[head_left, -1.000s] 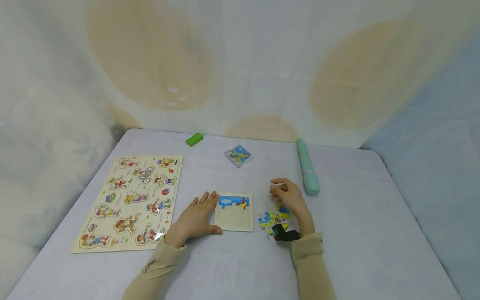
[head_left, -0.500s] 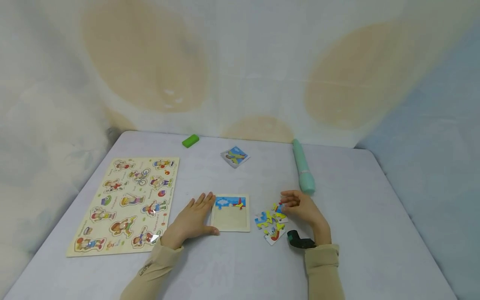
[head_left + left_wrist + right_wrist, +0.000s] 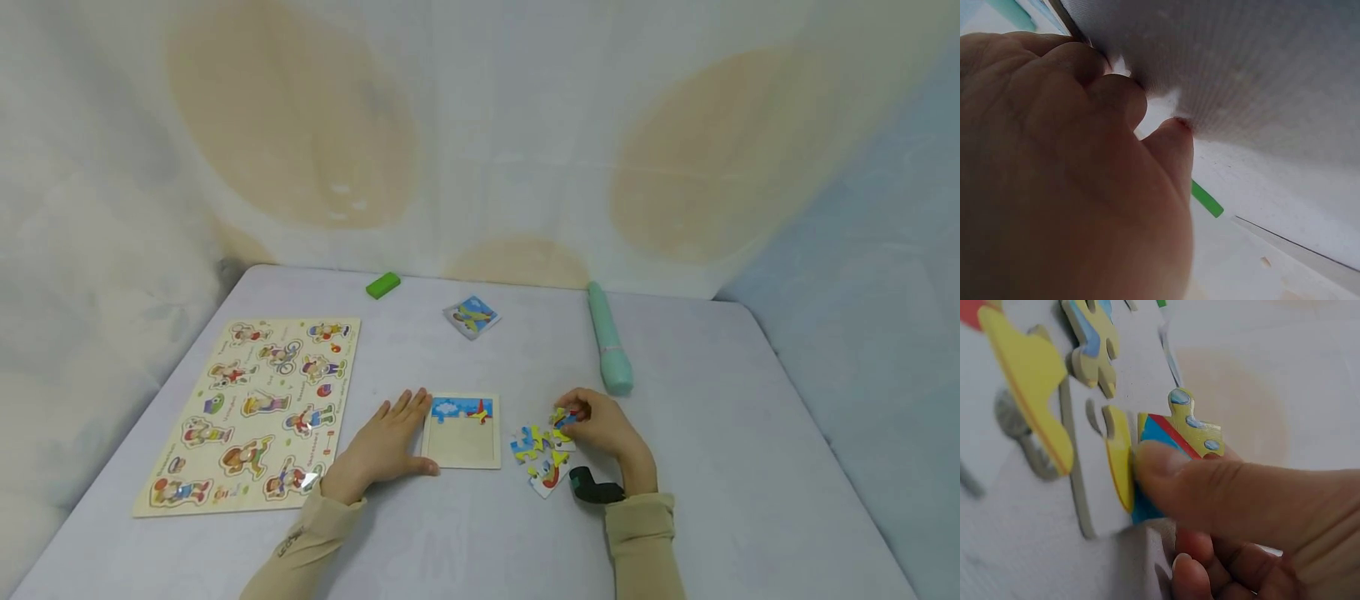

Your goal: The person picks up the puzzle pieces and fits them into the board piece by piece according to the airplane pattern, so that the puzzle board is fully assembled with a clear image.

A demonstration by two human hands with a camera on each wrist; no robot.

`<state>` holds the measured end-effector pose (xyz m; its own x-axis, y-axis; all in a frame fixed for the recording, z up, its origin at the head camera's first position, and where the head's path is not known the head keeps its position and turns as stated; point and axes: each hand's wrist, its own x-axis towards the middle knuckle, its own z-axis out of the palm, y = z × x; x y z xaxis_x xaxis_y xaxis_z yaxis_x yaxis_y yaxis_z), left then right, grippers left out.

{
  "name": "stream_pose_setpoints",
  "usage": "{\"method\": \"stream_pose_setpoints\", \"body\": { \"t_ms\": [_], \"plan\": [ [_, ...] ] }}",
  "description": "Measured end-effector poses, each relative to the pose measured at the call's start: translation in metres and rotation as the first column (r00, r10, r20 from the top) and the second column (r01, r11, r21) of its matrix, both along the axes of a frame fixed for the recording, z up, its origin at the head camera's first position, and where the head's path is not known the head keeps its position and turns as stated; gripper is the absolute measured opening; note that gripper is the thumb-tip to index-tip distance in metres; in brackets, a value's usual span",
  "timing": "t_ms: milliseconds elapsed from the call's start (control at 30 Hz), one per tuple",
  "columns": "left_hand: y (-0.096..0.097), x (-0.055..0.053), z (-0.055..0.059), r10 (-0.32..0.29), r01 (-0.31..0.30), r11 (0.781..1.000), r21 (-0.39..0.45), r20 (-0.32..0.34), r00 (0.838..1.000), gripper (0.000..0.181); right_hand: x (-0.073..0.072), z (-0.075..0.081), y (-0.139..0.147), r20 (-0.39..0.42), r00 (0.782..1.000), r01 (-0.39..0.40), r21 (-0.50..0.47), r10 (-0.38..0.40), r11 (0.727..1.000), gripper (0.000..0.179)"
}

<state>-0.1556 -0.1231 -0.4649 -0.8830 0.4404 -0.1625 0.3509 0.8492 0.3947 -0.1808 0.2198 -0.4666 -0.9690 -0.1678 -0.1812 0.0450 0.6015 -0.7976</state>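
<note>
My right hand (image 3: 606, 429) pinches a jigsaw piece (image 3: 1185, 431), blue and yellow with a red stripe and small window shapes, between thumb and fingers. It is at the upper right of a small heap of loose jigsaw pieces (image 3: 551, 477). In the right wrist view, several yellow and blue pieces (image 3: 1029, 375) lie just beyond the thumb. My left hand (image 3: 382, 446) lies with fingers spread along the left edge of a square wooden puzzle tray (image 3: 468, 446). Blue sky pieces and a red-and-yellow part fill the tray's top row; bare wood shows below.
A large wooden board with cartoon figures (image 3: 240, 421) lies at the left. Toward the back are a green block (image 3: 383, 285) and a picture card of a plane (image 3: 472, 317). A mint-green wand-shaped object (image 3: 611, 350) lies behind my right hand.
My right hand has shifted right from over the heap, uncovering pieces, and its fingers have closed on one at the upper right. My left hand has stayed by the tray.
</note>
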Motion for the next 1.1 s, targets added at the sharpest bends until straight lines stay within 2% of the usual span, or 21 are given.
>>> {"method": "stream_pose_setpoints", "body": {
  "t_ms": [167, 267, 433, 667, 767, 800, 1000, 1100],
  "plan": [
    [0.000, -0.001, -0.002, -0.005, 0.005, 1.000, 0.005, 0.004, 1.000, 0.105, 0.001, 0.002, -0.002, -0.013, 0.999, 0.045, 0.044, -0.044, 0.998, 0.015],
    [0.000, -0.001, -0.002, -0.005, 0.005, 1.000, 0.005, 0.006, 1.000, 0.105, 0.001, 0.003, -0.003, -0.022, 0.998, 0.060, 0.049, -0.059, 0.997, 0.012],
    [0.000, -0.001, -0.003, -0.004, 0.004, 1.000, 0.008, -0.001, 1.000, 0.105, 0.000, 0.004, -0.003, -0.036, 0.998, 0.051, 0.008, -0.050, 0.999, 0.017],
    [0.001, -0.001, -0.001, -0.003, 0.003, 1.000, 0.013, -0.005, 1.000, 0.106, -0.002, 0.002, -0.004, -0.002, 0.999, 0.037, -0.126, -0.037, 0.991, 0.022],
    [0.001, -0.001, 0.000, 0.000, 0.000, 1.000, 0.008, -0.003, 1.000, 0.105, -0.002, 0.002, -0.005, 0.010, 0.998, 0.057, -0.147, -0.056, 0.988, 0.022],
    [0.001, -0.001, 0.000, 0.000, 0.000, 1.000, 0.008, -0.002, 1.000, 0.105, -0.001, 0.006, -0.007, 0.011, 0.998, 0.064, -0.149, -0.063, 0.987, 0.022],
    [0.000, -0.001, 0.001, 0.001, -0.001, 1.000, 0.006, 0.003, 1.000, 0.105, -0.001, 0.008, -0.013, -0.018, 0.997, 0.069, -0.161, -0.073, 0.985, 0.027],
    [-0.001, -0.001, 0.000, -0.001, 0.001, 1.000, 0.004, 0.002, 1.000, 0.106, -0.004, 0.003, -0.016, -0.028, 0.997, 0.070, -0.174, -0.075, 0.982, 0.028]
  ]
}}
